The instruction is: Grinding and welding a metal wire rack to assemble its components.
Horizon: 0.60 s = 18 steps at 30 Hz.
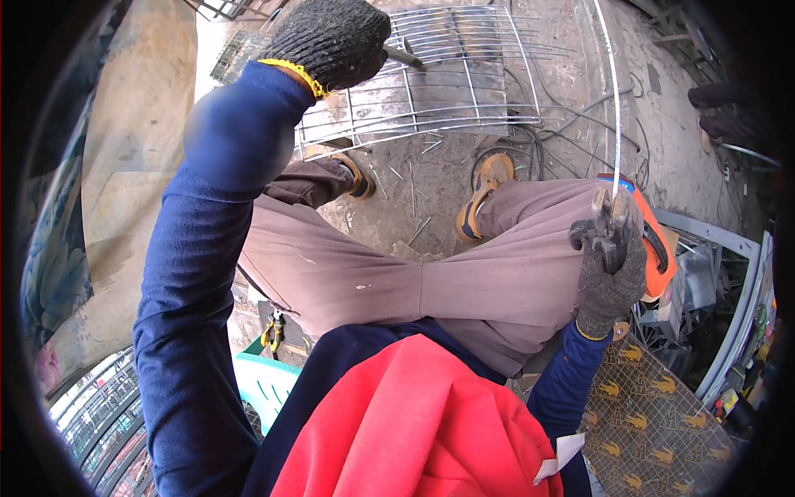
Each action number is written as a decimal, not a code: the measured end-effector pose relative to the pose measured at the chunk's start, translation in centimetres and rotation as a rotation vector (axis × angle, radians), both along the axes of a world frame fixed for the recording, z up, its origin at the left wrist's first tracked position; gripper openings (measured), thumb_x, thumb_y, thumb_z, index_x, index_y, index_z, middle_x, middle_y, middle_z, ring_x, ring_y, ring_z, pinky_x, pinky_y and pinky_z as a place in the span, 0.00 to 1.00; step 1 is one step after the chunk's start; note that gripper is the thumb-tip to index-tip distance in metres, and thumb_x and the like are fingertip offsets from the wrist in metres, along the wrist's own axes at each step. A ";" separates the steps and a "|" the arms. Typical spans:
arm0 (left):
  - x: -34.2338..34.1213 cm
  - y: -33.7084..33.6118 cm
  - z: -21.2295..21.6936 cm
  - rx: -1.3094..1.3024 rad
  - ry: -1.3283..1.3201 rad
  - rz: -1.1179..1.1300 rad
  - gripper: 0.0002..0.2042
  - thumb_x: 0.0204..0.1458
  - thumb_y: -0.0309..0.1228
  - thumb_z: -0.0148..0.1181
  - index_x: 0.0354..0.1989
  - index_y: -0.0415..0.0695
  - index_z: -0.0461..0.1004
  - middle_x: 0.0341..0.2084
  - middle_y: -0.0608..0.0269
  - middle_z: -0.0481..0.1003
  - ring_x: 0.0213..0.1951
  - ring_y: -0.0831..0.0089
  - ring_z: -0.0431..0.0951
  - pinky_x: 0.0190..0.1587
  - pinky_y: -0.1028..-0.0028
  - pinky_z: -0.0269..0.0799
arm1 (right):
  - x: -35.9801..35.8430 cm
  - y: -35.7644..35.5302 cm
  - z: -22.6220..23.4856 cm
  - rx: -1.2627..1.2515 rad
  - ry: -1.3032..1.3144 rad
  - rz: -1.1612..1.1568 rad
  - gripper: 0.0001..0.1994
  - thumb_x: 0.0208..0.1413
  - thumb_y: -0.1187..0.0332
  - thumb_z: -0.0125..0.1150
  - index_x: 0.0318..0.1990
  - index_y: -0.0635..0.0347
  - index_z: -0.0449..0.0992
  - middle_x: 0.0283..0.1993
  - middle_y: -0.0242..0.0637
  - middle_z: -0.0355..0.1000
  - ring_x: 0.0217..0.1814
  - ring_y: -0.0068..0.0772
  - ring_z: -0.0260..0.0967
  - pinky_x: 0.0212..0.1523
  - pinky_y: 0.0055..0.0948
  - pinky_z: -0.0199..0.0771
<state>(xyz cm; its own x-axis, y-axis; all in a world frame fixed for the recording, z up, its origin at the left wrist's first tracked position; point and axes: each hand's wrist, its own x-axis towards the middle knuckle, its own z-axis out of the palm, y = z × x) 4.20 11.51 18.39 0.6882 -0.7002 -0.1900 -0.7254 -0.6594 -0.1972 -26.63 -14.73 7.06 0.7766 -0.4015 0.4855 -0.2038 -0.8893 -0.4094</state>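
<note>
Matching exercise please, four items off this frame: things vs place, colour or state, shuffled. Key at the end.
Things
1. Left hand
2. Right hand
3. Wire grid
4. Pliers

Descriptions
A. Yellow and black
B. Closed around a dark tool, beside an orange object
C. Silver, ahead of the shoes
D. In a fist, a dark bar jutting from it

Pairs: 1-D, 2-B, 3-C, 4-A
</note>
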 end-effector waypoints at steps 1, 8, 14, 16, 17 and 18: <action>-0.1 -0.1 0.0 0.001 0.003 0.008 0.11 0.44 0.39 0.58 0.25 0.44 0.80 0.22 0.50 0.77 0.28 0.51 0.79 0.33 0.56 0.75 | 0.0 0.0 0.0 -0.007 0.001 0.002 0.30 0.39 0.64 0.77 0.53 0.62 0.74 0.45 0.46 0.78 0.45 0.44 0.79 0.45 0.35 0.78; 0.7 0.6 -1.1 -0.002 -0.018 -0.021 0.11 0.44 0.39 0.58 0.25 0.45 0.80 0.22 0.50 0.77 0.28 0.51 0.79 0.33 0.56 0.74 | 0.1 -0.2 -0.1 -0.038 0.005 0.005 0.31 0.38 0.64 0.77 0.53 0.61 0.74 0.45 0.46 0.78 0.44 0.45 0.79 0.44 0.35 0.78; 0.6 0.3 -1.0 0.018 0.005 0.030 0.11 0.45 0.39 0.58 0.25 0.45 0.80 0.22 0.49 0.77 0.28 0.51 0.79 0.33 0.56 0.74 | 0.1 0.0 -0.1 -0.009 -0.022 0.002 0.31 0.38 0.62 0.78 0.52 0.60 0.74 0.43 0.44 0.78 0.42 0.43 0.79 0.44 0.35 0.78; 0.7 0.4 -0.9 -0.022 0.031 0.029 0.11 0.44 0.38 0.59 0.25 0.45 0.80 0.23 0.49 0.77 0.29 0.51 0.79 0.33 0.56 0.74 | 0.2 0.1 0.1 0.017 0.005 -0.017 0.30 0.38 0.62 0.78 0.52 0.60 0.75 0.44 0.45 0.78 0.43 0.43 0.79 0.44 0.35 0.78; 0.7 0.5 -0.8 -0.023 0.031 0.029 0.11 0.44 0.38 0.59 0.25 0.45 0.80 0.23 0.49 0.77 0.29 0.51 0.79 0.33 0.56 0.74 | 0.1 0.1 0.0 0.017 0.005 -0.018 0.30 0.38 0.62 0.78 0.52 0.60 0.75 0.44 0.45 0.78 0.43 0.43 0.79 0.44 0.35 0.78; 0.5 0.4 -0.5 -0.032 0.038 0.024 0.10 0.44 0.38 0.59 0.25 0.45 0.80 0.23 0.49 0.77 0.29 0.51 0.79 0.34 0.56 0.74 | 0.0 -0.1 -0.2 0.012 -0.006 -0.012 0.30 0.39 0.61 0.78 0.52 0.60 0.75 0.44 0.45 0.78 0.43 0.43 0.79 0.45 0.34 0.78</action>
<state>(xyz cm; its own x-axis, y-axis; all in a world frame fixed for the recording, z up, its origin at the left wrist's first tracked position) 4.66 11.93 17.87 0.6976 -0.6898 -0.1940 -0.7159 -0.6822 -0.1484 -26.63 -14.79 6.87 0.7688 -0.4164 0.4853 -0.2114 -0.8818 -0.4217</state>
